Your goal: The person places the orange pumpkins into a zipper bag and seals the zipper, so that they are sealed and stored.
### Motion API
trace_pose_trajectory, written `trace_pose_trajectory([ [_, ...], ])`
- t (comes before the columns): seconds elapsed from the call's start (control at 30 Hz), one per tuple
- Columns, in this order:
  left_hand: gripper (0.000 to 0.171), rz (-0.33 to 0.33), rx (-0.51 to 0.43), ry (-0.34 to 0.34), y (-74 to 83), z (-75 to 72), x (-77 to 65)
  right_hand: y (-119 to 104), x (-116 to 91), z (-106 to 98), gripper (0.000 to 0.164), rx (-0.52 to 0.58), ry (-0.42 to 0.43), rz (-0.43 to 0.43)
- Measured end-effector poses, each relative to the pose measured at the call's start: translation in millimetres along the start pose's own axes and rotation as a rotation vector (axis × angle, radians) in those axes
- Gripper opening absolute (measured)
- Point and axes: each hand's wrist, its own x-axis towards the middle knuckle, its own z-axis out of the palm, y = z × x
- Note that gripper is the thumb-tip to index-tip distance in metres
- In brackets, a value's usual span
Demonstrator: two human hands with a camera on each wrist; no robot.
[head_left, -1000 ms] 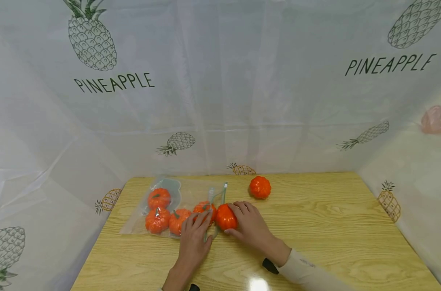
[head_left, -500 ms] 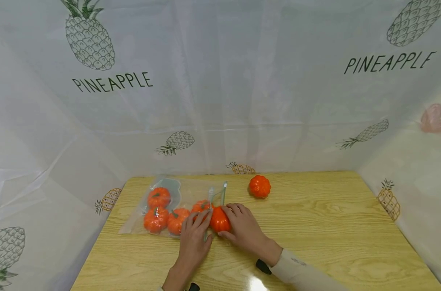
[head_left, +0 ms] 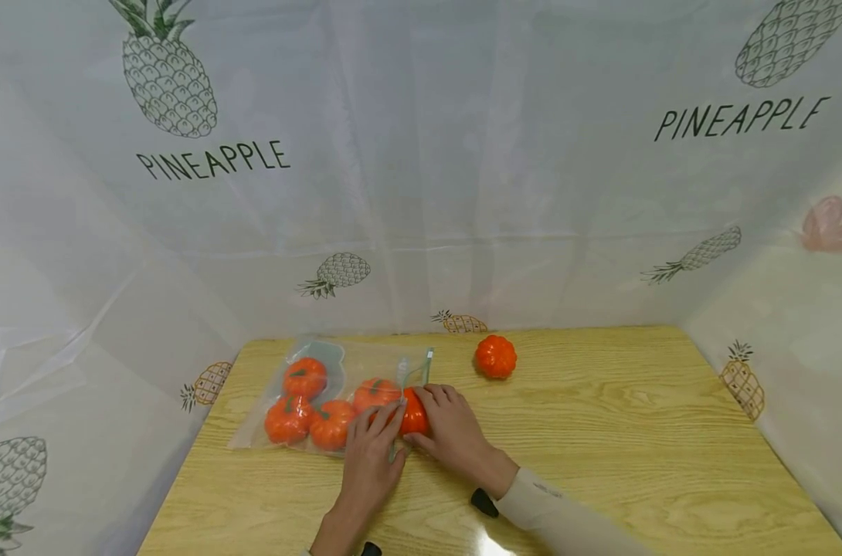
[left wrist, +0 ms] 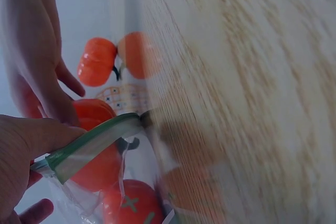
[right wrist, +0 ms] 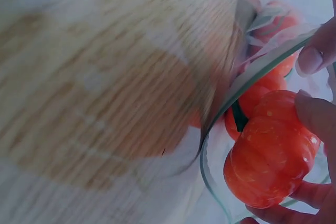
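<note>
From above, the head view looks forward and down, taking in most of a wooden tabletop (head_left: 616, 440) and the pineapple-printed backdrop (head_left: 456, 170) beyond. Both wrist views sit low and close, turned sideways, the tabletop filling the left wrist view's right side and the right wrist view's left. They share a clear bag (left wrist: 94, 142) and an orange pumpkin (right wrist: 270, 153).

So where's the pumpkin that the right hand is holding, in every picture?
Head: the held pumpkin is low in the middle, between the left hand and right hand.
Left wrist: the held pumpkin is left of the middle, partly behind the zip bag's green edge.
Right wrist: the held pumpkin is at lower right, big and close.
Shared landmark: the zip bag's green edge.
</note>
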Motion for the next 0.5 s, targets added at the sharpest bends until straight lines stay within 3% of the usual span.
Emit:
trace_pose_trajectory([
  [0.23,0.074,-0.009,-0.013,-0.003,0.2,1.5,-1.3,-2.3,2.8,9.3,0.075,-0.004,0.001,0.012],
  [0.5,0.074,-0.003,-0.019,0.004,-0.8,3.0,-1.6,0.2,0.0,7.5,0.073,0.068,-0.040,0.029],
])
